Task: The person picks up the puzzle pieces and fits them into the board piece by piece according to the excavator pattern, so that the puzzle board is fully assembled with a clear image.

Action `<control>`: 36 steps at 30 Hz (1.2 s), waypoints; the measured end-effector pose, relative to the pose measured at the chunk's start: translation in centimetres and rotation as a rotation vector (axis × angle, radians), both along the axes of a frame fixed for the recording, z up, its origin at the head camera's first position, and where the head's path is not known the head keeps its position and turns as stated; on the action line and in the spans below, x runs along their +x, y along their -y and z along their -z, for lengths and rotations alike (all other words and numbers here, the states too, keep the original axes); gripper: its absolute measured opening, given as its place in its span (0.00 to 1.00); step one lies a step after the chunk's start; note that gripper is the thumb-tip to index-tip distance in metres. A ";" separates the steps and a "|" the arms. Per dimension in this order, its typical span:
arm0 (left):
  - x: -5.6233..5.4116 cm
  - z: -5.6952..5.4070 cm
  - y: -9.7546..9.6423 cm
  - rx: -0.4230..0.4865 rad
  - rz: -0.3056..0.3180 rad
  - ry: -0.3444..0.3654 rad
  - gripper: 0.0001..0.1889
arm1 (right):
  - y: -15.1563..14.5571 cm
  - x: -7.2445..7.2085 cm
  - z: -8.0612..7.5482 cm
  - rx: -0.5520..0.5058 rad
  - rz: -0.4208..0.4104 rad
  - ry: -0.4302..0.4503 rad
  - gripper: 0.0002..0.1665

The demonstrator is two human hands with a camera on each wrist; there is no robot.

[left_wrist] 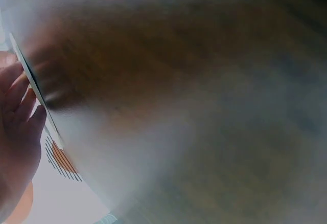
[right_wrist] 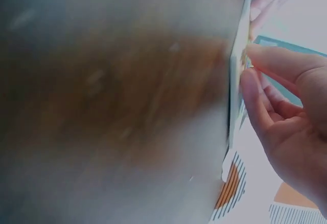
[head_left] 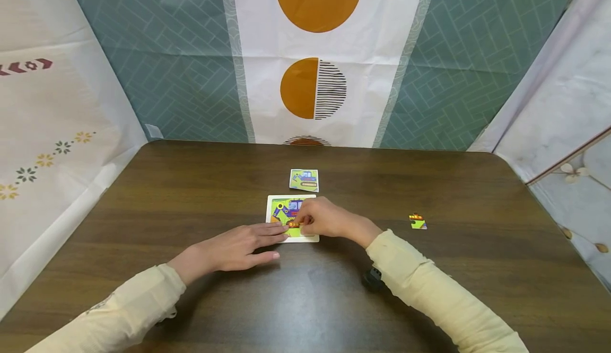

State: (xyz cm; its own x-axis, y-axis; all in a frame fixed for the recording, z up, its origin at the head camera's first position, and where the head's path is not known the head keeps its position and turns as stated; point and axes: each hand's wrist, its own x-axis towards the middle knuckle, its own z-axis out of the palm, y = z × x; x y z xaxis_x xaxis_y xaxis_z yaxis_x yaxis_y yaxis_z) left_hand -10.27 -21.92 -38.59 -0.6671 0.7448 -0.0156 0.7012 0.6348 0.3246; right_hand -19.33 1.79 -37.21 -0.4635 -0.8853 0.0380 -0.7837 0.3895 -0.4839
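A puzzle board (head_left: 274,238) with a white border lies flat on the table, showing a purple and yellow digger on green. My left hand (head_left: 245,247) rests at its lower left, straight fingertips touching it and thumb spread apart. Over the board's right side, my right hand (head_left: 326,218) pinches a small puzzle piece (head_left: 293,224) between thumb and forefinger, down at the picture. Its fingers hide the board's right part. In the right wrist view, the thumb and forefinger (right_wrist: 278,63) meet at the edge-on board (right_wrist: 235,91). The left wrist view shows the left fingers (left_wrist: 20,93) along the board.
A small picture card (head_left: 304,180) with a similar digger lies just behind the board. One loose puzzle piece (head_left: 418,221), orange and green, lies off to the right on the brown table (head_left: 191,183). Patterned cloth (head_left: 191,77) hangs behind the table.
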 end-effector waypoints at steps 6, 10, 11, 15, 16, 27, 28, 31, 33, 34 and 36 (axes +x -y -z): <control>0.0 -0.2 0.1 -0.018 -0.007 0.012 0.30 | -1.5 -0.2 -0.3 -0.017 0.068 -0.011 0.11; 0.0 -0.2 0.1 -0.017 -0.008 0.009 0.30 | -2.7 -0.4 -0.7 -0.007 0.116 0.004 0.13; 0.0 -0.2 0.1 -0.016 -0.008 0.007 0.30 | -3.1 -0.4 -0.8 -0.005 0.122 0.006 0.13; 0.0 -0.1 0.2 -0.010 -0.004 -0.003 0.30 | -4.4 -0.6 -0.9 0.009 0.155 0.007 0.14; 0.0 -0.1 0.2 -0.009 -0.004 -0.007 0.30 | -4.8 -0.6 -1.0 0.010 0.165 0.014 0.14; 0.0 -0.1 0.1 -0.002 -0.007 -0.001 0.31 | -9.4 -1.2 -1.1 -0.054 0.267 0.051 0.15; 0.1 -0.1 0.1 -0.002 -0.007 -0.001 0.31 | -9.9 -1.3 -1.1 -0.061 0.270 0.051 0.15; 0.1 -0.1 0.0 0.001 -0.004 -0.004 0.30 | -11.4 -1.4 -1.0 -0.073 0.282 0.054 0.15; 0.1 -0.1 0.0 0.005 -0.003 -0.006 0.30 | -12.3 -1.4 -1.0 -0.073 0.298 0.050 0.15; 0.1 -0.1 0.0 0.006 -0.003 -0.005 0.30 | -12.8 -1.4 -1.0 -0.074 0.310 0.050 0.15; 0.1 0.0 0.0 0.009 -0.002 -0.004 0.31 | -13.7 -1.4 -1.1 -0.075 0.328 0.037 0.14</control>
